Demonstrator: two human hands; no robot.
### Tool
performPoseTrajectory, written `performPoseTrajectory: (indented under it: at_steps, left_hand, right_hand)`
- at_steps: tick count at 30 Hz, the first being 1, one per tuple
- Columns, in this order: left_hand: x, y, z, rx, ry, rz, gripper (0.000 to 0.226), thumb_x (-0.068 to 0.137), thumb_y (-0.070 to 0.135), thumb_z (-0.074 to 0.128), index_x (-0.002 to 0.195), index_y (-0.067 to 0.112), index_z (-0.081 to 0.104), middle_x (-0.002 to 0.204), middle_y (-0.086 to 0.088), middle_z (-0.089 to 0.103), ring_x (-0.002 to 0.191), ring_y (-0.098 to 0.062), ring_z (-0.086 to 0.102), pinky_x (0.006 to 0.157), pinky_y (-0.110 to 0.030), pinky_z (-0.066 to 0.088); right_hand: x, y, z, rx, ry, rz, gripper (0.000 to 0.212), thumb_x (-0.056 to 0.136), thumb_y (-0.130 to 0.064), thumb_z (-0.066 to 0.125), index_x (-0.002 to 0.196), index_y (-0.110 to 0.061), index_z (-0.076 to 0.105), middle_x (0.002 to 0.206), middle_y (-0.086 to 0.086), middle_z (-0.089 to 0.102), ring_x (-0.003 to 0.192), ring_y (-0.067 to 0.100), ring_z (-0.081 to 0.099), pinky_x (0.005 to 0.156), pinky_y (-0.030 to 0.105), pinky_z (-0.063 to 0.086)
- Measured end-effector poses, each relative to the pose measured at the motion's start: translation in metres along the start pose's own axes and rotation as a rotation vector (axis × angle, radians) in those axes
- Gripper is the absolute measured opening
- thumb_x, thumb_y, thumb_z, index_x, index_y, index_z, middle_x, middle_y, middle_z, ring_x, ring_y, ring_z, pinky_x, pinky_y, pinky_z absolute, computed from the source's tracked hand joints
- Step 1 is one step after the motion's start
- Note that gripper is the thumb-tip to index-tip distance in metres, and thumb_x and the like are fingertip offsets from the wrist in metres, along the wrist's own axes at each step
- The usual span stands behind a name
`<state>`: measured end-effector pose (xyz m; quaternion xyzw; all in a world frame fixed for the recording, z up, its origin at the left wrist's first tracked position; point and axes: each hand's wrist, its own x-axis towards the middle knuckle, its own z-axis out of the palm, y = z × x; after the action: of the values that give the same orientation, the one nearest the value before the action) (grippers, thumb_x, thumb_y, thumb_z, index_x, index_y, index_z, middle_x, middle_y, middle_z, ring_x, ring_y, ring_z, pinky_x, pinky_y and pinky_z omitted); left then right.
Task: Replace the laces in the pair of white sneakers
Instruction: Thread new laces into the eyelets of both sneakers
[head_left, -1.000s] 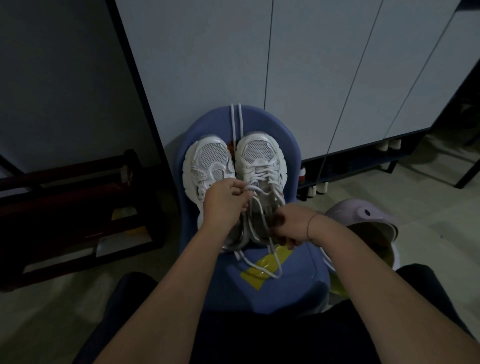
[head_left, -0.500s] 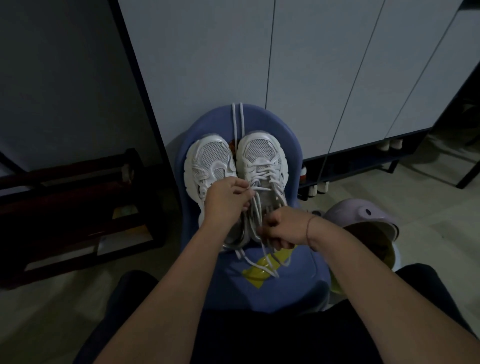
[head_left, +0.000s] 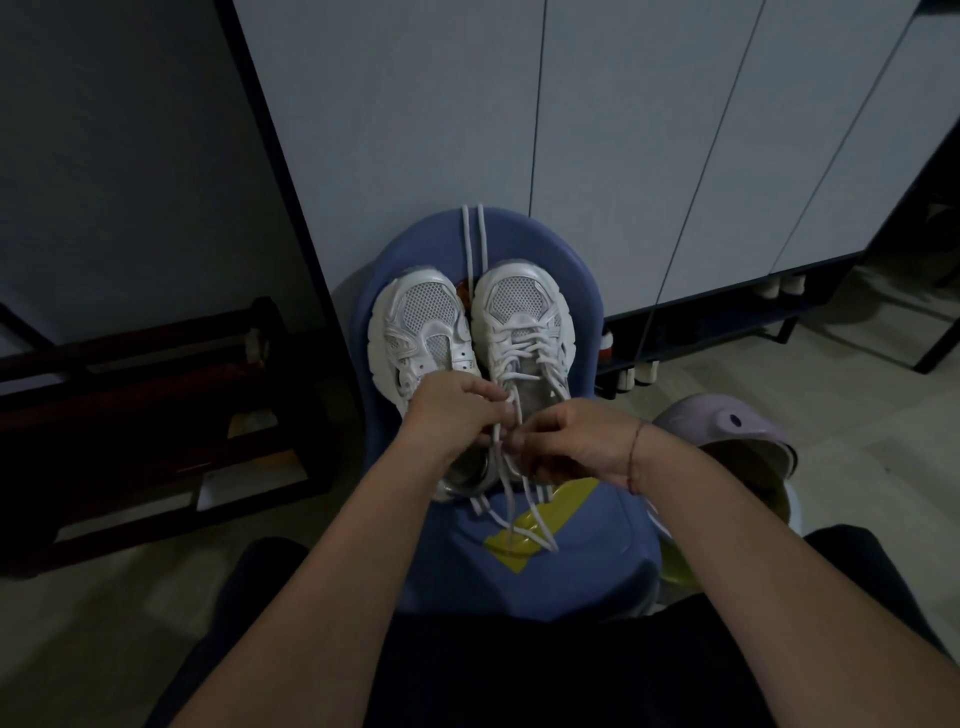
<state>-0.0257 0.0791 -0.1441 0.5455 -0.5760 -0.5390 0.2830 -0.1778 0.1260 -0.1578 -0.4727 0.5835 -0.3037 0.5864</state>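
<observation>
- Blue chair (head_left: 597, 561): rounded back, set against the cabinet.
- Yellow patch (head_left: 540, 519): lies on the seat of the blue chair.
- White cabinet (head_left: 415, 130): tall flat doors in a dark frame, with a low open shelf beneath.
- Small white cylinders (head_left: 640, 375): stand on that low shelf.
- Dark wooden rack (head_left: 130, 415): left of the chair.
- Lilac lidded container (head_left: 727, 423): right of the chair, on the pale floor (head_left: 857, 441).

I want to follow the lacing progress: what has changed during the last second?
The right hand slid left along the lace, toward the left hand; their fingertips now almost meet over the laced sneaker. Both hands keep pinching the lace. The other sneaker, the blue chair and the spare lace over its back stayed in place.
</observation>
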Motion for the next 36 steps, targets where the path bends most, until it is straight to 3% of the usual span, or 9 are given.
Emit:
performPoseTrajectory:
  at_steps: [2,10,12,15,20,24,27,33,36]
  left_hand:
    - [0.001,0.001,-0.008,-0.04,0.037,0.004,0.01,0.082,-0.003,0.072,0.081,0.006,0.068,0.072,-0.014,0.069,0.056,-0.016,0.064,0.053,-0.022,0.053]
    - [0.007,-0.009,-0.013,0.151,0.082,0.103,0.01,0.084,0.001,0.071,0.078,0.007,0.076,0.059,0.001,0.067,0.056,-0.013,0.06,0.056,-0.018,0.05]
    - [0.005,-0.007,-0.012,0.252,0.139,0.153,0.005,0.085,0.007,0.072,0.085,0.008,0.077,0.066,0.005,0.067,0.058,-0.004,0.058,0.052,-0.008,0.043]
    - [-0.003,0.003,-0.004,0.326,0.284,0.309,0.011,0.091,0.022,0.066,0.09,0.016,0.075,0.08,0.007,0.068,0.072,-0.002,0.06,0.062,-0.012,0.041]
    - [-0.019,0.014,0.026,-0.151,-0.037,0.24,0.025,0.101,0.032,0.051,0.099,0.017,0.071,0.095,-0.003,0.074,0.09,-0.013,0.068,0.084,-0.026,0.052]
    - [-0.017,0.01,0.03,-0.149,-0.135,0.22,0.025,0.101,0.019,0.05,0.084,0.011,0.067,0.055,0.006,0.06,0.051,-0.005,0.054,0.065,-0.025,0.048]
    - [-0.015,0.01,0.022,-0.097,-0.103,0.198,0.027,0.102,0.018,0.049,0.083,0.015,0.067,0.047,0.014,0.047,0.045,0.0,0.042,0.059,-0.022,0.045]
    - [-0.013,0.008,0.019,-0.078,-0.062,0.215,0.03,0.101,0.019,0.05,0.084,-0.002,0.064,0.055,0.002,0.04,0.046,-0.005,0.035,0.052,-0.023,0.038]
    - [-0.012,0.007,0.021,-0.054,-0.076,0.232,0.031,0.101,0.02,0.051,0.083,0.0,0.066,0.054,0.003,0.038,0.045,-0.005,0.034,0.054,-0.025,0.035]
  right_hand:
    - [0.003,0.0,0.001,0.024,0.106,0.026,0.016,0.092,-0.015,0.06,0.094,0.0,0.064,0.066,0.008,0.063,0.044,0.009,0.059,0.046,0.02,0.05]
    - [0.009,-0.002,0.011,0.017,0.215,0.088,0.023,0.087,-0.018,0.066,0.067,-0.01,0.06,0.054,0.006,0.053,0.045,0.015,0.05,0.048,0.021,0.044]
    - [0.001,-0.013,0.0,0.199,0.147,0.031,0.021,0.092,-0.017,0.059,0.071,-0.011,0.062,0.046,-0.003,0.043,0.034,0.005,0.037,0.035,0.014,0.03]
    - [-0.009,-0.026,-0.019,0.482,0.054,-0.122,0.019,0.095,-0.012,0.048,0.085,-0.005,0.063,0.048,-0.005,0.04,0.037,0.003,0.031,0.037,0.012,0.027]
    - [-0.011,-0.031,-0.025,0.518,0.113,-0.19,0.017,0.094,-0.011,0.049,0.092,-0.005,0.065,0.051,-0.004,0.049,0.039,0.004,0.036,0.039,0.012,0.031]
    - [-0.008,-0.037,-0.032,0.777,0.129,-0.185,0.021,0.098,-0.018,0.043,0.087,-0.01,0.059,0.049,-0.007,0.046,0.037,0.001,0.036,0.037,0.011,0.029]
    - [-0.002,-0.033,-0.042,1.044,0.152,-0.173,0.021,0.099,-0.023,0.043,0.087,-0.014,0.057,0.047,-0.009,0.046,0.036,0.0,0.035,0.038,0.011,0.029]
    - [0.001,-0.029,-0.016,0.527,0.183,-0.133,0.016,0.093,-0.016,0.055,0.093,-0.006,0.067,0.049,-0.007,0.047,0.04,0.001,0.037,0.04,0.012,0.03]
    - [0.002,-0.028,-0.012,0.543,0.268,-0.193,0.015,0.093,-0.007,0.053,0.085,-0.004,0.066,0.05,-0.004,0.051,0.038,0.0,0.039,0.04,0.01,0.033]
